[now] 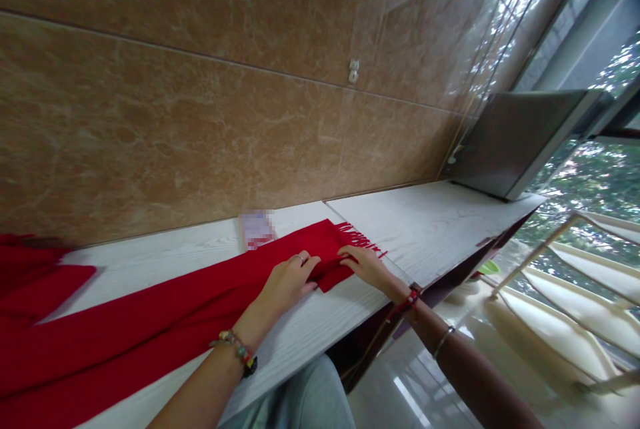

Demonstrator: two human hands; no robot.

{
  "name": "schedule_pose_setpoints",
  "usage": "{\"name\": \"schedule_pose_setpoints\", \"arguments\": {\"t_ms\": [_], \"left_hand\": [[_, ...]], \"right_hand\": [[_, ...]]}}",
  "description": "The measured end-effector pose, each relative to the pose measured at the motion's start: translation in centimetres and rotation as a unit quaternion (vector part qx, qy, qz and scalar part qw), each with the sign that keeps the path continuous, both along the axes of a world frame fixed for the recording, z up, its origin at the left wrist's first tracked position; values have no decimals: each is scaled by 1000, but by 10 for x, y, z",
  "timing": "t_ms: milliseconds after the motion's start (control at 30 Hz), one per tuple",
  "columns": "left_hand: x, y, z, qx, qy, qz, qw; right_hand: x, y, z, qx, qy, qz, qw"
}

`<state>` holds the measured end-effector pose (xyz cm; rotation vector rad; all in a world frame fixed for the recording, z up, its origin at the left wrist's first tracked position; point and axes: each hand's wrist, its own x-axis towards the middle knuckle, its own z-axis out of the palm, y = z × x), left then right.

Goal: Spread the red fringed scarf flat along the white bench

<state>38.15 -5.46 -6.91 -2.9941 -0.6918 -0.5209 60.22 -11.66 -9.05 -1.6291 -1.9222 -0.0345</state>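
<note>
The forearms (205,382) reach to a red scarf (200,305) lying along a white counter (420,229), left hand (286,282) loosely bent-fingered, right hand (370,267) curled beside the fringe (357,235), any pinch impossible to tell, so light, even tension should best straighten the edge.

No text can be read — the packet (256,229) is pixelated.
</note>
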Motion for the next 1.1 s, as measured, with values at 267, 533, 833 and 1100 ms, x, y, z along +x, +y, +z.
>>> {"name": "schedule_pose_setpoints", "arguments": {"t_ms": [267, 533, 833, 1100], "left_hand": [[1, -4, 3, 45, 8, 6, 999], [0, -5, 0, 92, 32, -9, 995], [4, -6, -4, 89, 51, 10, 995], [4, -7, -5, 78, 36, 0, 996]], "right_hand": [[-1, -6, 11, 44, -55, 69, 995], [-1, -4, 1, 56, -98, 75, 991], [-12, -7, -9, 81, -104, 53, 990], [-20, 2, -10, 78, -109, 78, 988]]}}
